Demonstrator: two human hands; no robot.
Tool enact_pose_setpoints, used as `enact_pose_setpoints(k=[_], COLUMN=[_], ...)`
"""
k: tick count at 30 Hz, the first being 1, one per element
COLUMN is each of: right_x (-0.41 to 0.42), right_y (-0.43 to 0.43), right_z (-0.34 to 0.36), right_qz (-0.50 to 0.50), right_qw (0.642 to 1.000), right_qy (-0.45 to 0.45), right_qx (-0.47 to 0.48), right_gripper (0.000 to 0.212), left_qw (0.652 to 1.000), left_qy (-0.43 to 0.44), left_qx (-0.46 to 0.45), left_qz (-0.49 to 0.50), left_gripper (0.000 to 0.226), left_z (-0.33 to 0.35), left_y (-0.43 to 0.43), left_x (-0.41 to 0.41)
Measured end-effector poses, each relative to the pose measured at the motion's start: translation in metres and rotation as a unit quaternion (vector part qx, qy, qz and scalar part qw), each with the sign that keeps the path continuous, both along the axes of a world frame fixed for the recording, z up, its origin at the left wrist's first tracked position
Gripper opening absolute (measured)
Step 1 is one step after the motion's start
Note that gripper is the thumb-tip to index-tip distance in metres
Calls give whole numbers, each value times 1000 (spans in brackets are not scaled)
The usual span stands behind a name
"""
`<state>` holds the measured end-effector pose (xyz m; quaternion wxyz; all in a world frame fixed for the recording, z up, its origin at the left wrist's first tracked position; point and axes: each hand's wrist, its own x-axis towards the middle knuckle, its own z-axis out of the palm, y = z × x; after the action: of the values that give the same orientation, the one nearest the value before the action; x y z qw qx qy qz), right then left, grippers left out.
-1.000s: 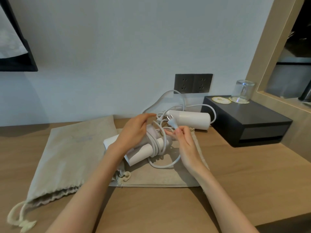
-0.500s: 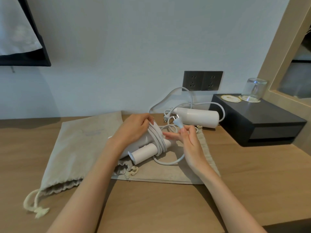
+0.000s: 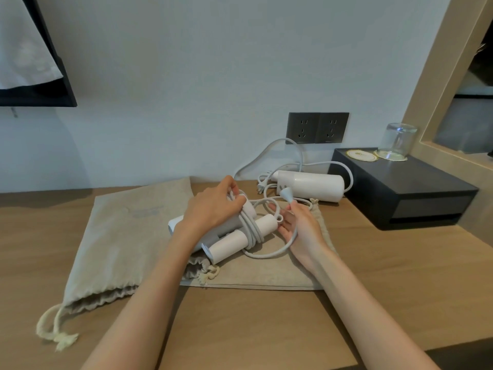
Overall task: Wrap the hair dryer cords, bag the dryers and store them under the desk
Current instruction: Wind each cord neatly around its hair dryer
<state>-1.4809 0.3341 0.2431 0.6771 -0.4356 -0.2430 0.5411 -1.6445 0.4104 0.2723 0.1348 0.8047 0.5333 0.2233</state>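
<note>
Linen bag (image 3: 114, 249) lay flat on the desk (image 3: 400, 263), nine o'clock of the action. Left hand (image 3: 213, 206) gripped the near dryer (image 3: 234, 236), fingers curled over its wound cord (image 3: 266, 253). At three o'clock, right hand (image 3: 301, 231) pinched that cord just below the plug (image 3: 286, 194). Second dryer (image 3: 312, 185) lay at one o'clock, by the wall.

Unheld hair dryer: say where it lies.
Head view, right of centre: the unheld hair dryer lies on the desk beside the black box, below the wall sockets.
</note>
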Motion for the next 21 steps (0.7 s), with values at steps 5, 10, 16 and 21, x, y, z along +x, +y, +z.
enact_pose_setpoints(k=[5,10,16,21], right_x=[-15,-30,-37,-10], right_y=[3,5,9,3], right_z=[22,79,136,139], right_qz=[-92,-139,-113,-70], right_qw=[993,965,921,921], right_qy=[-45,-113,-246,-297], right_qx=[62,193,281,243], right_gripper=[18,18,13,15], left_qw=[997,946,860,867], left_qy=[-71,-317,-499,-481], left_qx=[9,34,76,53], left_qz=[-31,-51,-74,-118], left_gripper=[28,19,32,34], left_z=[3,12,6,-1], left_y=[-8,-16,-40,-41], left_x=[-2,-6,23,33])
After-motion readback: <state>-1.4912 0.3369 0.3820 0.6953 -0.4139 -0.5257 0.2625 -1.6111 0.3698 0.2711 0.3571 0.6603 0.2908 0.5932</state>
